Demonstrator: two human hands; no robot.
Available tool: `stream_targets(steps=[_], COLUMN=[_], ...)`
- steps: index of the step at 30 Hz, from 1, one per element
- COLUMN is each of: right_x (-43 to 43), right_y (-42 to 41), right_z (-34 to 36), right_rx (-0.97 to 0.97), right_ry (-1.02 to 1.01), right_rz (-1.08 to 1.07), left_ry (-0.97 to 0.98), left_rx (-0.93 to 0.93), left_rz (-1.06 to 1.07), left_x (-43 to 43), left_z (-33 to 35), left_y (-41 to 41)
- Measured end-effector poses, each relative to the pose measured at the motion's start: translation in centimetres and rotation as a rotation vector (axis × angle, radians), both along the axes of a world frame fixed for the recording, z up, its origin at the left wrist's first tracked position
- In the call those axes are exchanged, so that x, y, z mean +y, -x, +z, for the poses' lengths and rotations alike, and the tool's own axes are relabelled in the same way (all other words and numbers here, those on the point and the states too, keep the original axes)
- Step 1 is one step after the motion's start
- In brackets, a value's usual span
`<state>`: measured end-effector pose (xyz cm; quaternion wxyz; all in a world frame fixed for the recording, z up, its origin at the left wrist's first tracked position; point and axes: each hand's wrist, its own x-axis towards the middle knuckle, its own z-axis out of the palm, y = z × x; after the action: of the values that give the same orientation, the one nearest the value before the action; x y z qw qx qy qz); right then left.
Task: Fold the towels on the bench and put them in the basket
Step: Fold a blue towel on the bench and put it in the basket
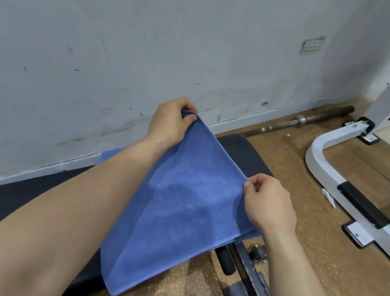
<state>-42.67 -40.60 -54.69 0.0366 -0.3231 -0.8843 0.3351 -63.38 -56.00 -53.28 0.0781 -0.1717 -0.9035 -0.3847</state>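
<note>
While the blue towel [177, 210] is held up by one edge, the fold step is judged to be in hand, not the basket step.

Head view:
- Far corner of that edge is pinched by the left hand [169, 122], thumb over curled fingers, clamped on the cloth.
- Near corner is pinched by the right hand [267, 202], same kind of grip. The edge between the hands is drawn straight.
- The rest of the towel is draped over the black bench [245, 151]; its lowest corner hangs past the bench's near side toward the floor.
- A strip of blue is seen behind the left forearm. Whether it is the same towel or a second one cannot be told.
- No basket is in view.
- A barbell [305, 120] lies by the wall, and a white machine frame [321, 165] stands to the right.

Next move, as judged: the held edge is to be carried over onto the opposite edge, corners matched, tension kept even so no skew is folded in. The basket must be located afterwards.
</note>
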Motion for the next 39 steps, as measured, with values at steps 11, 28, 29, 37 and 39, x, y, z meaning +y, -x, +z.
stream_targets(steps=[11,28,29,37,39], right_x=[0.1,-5.8,-5.9,-6.0,-6.1], right_y=[0.5,2.8,2.8,2.1,2.0], right_z=[0.0,1.8,1.8,2.3,2.4], right_rx=[-0.171,0.363,0.388,0.460,0.454], right_ry=[-0.116,-0.031,-0.026,0.310,0.334], right_rz=[0.004,0.342,0.336,0.349,0.377], left_ry=[0.246,-0.137,-0.150,-0.328,-0.375], left_rx=[-0.308,-0.202,-0.212,-0.297,-0.295], left_rz=[-0.147,-0.276,-0.277,-0.281,-0.247], left_x=[4.5,-3.3,-3.8,-6.8,-7.1], left_z=[-5.4,0.5,0.7,1.2,1.3], left_y=[2.6,-9.7,-10.3,-13.1,-13.4])
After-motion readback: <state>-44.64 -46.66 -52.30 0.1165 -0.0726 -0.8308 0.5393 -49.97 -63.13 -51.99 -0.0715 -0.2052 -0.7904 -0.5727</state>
